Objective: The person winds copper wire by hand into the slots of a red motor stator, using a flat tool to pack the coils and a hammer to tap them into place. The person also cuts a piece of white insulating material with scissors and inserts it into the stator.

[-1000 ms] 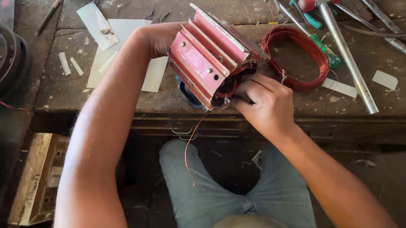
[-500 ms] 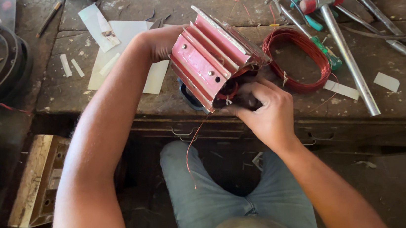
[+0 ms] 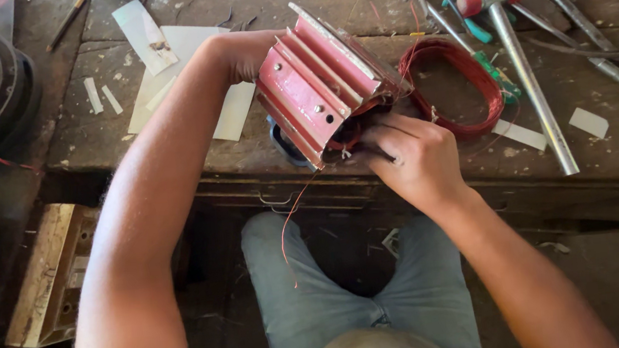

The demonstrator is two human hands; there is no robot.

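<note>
Here my left hand (image 3: pixel 245 51) cups the far, upper side of the red finned motor housing (image 3: pixel 316 86), fingers wrapped behind it so I cannot tell how tightly they close, and it holds the housing tilted at the near edge of the wooden table (image 3: pixel 171 146). The housing's long axis runs from the lower left up toward the upper right, with its open end turned toward my right hand (image 3: pixel 418 160). That hand is the nearer one to the opening: it sits just to the right and below it, fingers pressed together and pinching at the copper winding wire (image 3: pixel 355 132) that shows dark red inside the mouth. A thin loose strand of wire (image 3: pixel 291 221) hangs down from there over my knees. Just beyond my right hand, touching the housing's end, lies a coil of red wire (image 3: pixel 486 85) flat on the table, with a long-handled hammer (image 3: pixel 518 63) beside it and paper strips (image 3: pixel 101 95) off to the left.
</note>
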